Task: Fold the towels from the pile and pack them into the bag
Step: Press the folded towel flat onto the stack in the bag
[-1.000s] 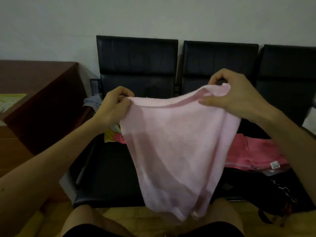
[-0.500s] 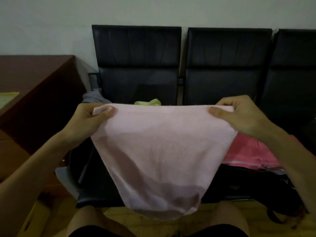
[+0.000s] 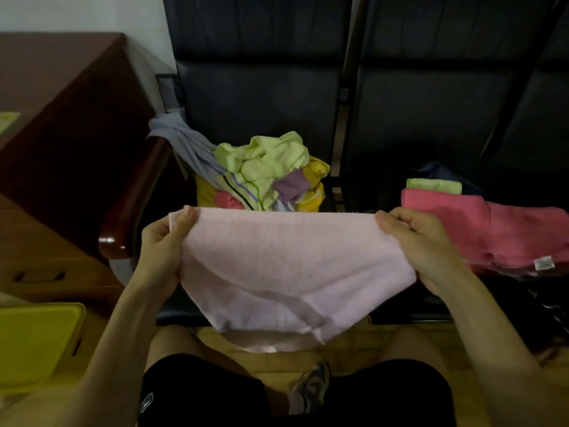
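Pale pink towel [image 3: 292,266] up in front of the knees, doubled over, top edge pulled straight. The left hand [image 3: 160,241] pinches one corner and the right hand [image 3: 421,245] grips the other. It's soft, nubbly terry with a shiny band sagging at the bottom. Mid-fold, I'd say, with more folds to come. Behind it, the pile [image 3: 264,171] on the bench [image 3: 261,97] is a crumpled heap of lime, yellow and lilac (plenty left). To the right, a coral towel [image 3: 492,229] and a green one [image 3: 434,185] lie folded flat on something dark; bag or not, can't tell.
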